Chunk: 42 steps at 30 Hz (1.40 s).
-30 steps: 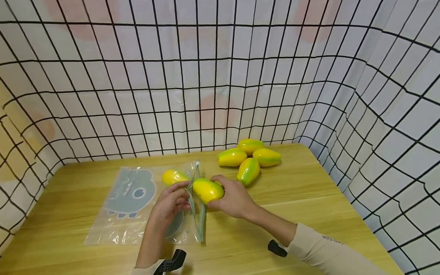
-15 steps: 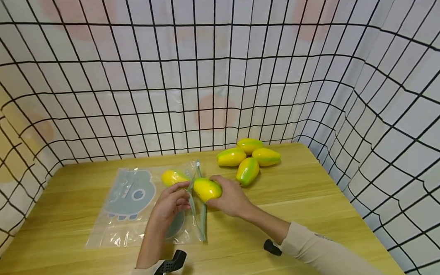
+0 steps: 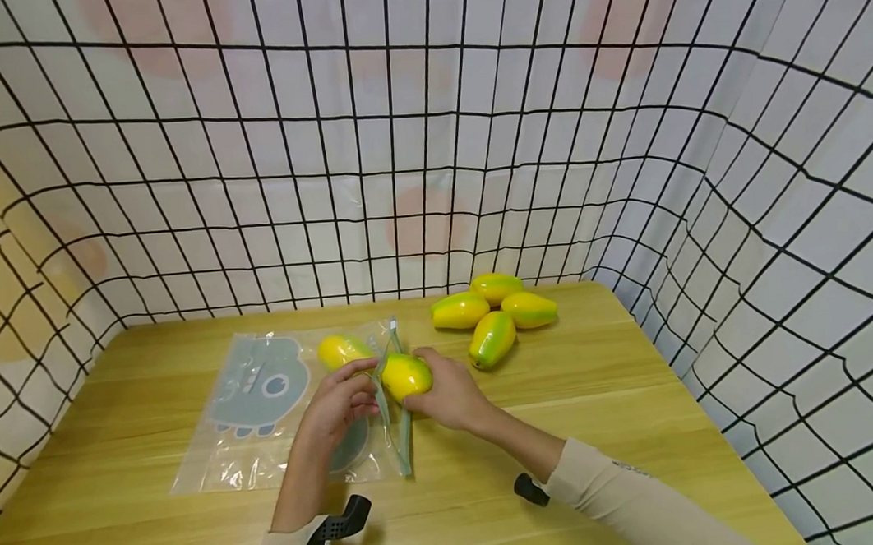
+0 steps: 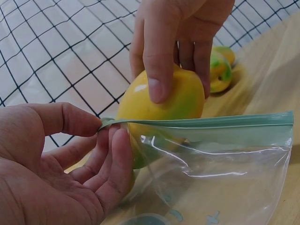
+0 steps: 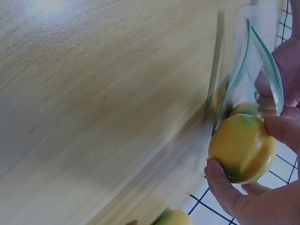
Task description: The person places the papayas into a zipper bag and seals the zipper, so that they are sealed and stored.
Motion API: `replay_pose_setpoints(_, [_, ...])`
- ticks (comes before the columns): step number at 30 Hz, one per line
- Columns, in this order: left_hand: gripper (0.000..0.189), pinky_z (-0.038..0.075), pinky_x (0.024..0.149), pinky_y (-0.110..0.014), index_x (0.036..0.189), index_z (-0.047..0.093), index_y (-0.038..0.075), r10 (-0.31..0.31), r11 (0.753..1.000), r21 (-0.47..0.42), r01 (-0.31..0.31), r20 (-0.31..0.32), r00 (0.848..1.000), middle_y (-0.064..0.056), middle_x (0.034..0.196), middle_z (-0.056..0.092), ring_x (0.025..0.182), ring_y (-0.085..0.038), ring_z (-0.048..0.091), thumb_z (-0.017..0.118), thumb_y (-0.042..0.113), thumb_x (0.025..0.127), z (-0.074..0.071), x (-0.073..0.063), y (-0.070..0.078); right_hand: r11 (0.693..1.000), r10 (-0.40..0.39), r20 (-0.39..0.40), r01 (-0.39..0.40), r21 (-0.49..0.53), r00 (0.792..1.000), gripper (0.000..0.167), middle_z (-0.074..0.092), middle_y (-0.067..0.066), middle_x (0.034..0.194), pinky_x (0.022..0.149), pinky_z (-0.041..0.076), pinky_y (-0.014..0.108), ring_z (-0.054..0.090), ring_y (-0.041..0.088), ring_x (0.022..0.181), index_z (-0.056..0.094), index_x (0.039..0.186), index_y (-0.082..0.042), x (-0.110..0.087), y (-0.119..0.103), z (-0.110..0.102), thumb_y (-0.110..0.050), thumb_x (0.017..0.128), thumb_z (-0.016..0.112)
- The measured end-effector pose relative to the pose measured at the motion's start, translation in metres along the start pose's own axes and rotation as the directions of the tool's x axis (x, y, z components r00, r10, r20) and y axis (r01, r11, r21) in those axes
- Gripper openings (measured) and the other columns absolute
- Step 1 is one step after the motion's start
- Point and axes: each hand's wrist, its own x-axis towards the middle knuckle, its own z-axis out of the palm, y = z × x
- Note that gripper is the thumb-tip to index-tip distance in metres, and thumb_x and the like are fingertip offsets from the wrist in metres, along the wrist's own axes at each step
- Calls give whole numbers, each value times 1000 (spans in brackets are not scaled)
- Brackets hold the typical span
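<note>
Fingers of the right hand (image 3: 452, 393) were clamped round a yellow-green fruit, the held fruit (image 3: 408, 377), thumb on one side and the other fingers opposite. Held fruit sat at the mouth of the zip bag (image 3: 257, 459); in the left wrist view its lower part showed through the clear plastic below the zip strip (image 4: 211, 122). Couldn't tell how far in it was.

Left hand (image 3: 331, 408) had the bag's edge pinched between thumb and fingers, at one stretch of the strip. Right wrist view showed the two sides of the strip spread apart, meeting at the far end.

Bag lay flat on the wooden table (image 3: 598, 379) apart from its raised mouth, blue-grey dinosaur print (image 3: 264, 384) up. Inner fruit (image 3: 339, 352) was inside, near the mouth. Couldn't tell if it touched the held one.

Four loose fruits (image 3: 493, 340) lay in a close cluster right of the bag, beyond the right hand. Behind the table stood a black wire grid (image 3: 391, 115) over white sheeting. Beige sleeves (image 3: 603, 488) covered both forearms.
</note>
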Motion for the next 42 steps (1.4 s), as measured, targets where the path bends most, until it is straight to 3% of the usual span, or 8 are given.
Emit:
replay_pose_setpoints(11, [49,59,62,-23,141,53,-2,8,1000,22,-8,-10,1000,-4,80,59,58,-12,59,54,-1,92,1,1,-2,998,54,18,-53,-31,998,71,66,16,122,89,55,45,64,26,105,49,139,-2,2,0,4,-26,81,82])
replay_pose_setpoints(16, [49,59,62,-23,141,54,-3,10,1000,15,-10,-13,1000,-4,80,60,58,-12,59,54,-1,92,1,1,-2,996,82,24,-81,-31,996,73,65,17,125,91,55,45,63,27,107,47,141,-2,2,0,6,-29,83,81])
replay_pose_setpoints(27, [50,59,62,-23,142,52,-3,4,1000,12,-4,4,1000,-2,76,60,57,-11,59,54,-1,92,1,1,-2,997,18,48,-14,-82,999,68,67,17,122,87,54,43,64,25,103,49,140,-5,-1,5,3,-34,86,79])
replay_pose_setpoints(36, [51,58,62,-23,142,52,-2,-2,1000,8,2,-7,1000,-2,72,59,57,-12,58,54,-2,91,1,1,-2,994,28,72,-20,-107,997,71,66,17,128,91,54,44,64,25,107,47,146,-9,-2,7,3,-42,90,74])
replay_pose_setpoints(42, [50,59,62,-23,141,52,-3,-4,1000,1,4,-6,1000,-1,69,58,57,-12,58,55,-1,91,1,1,-2,997,19,68,-13,-77,998,69,67,17,128,91,55,44,64,25,107,47,146,-5,-3,6,4,-38,91,74])
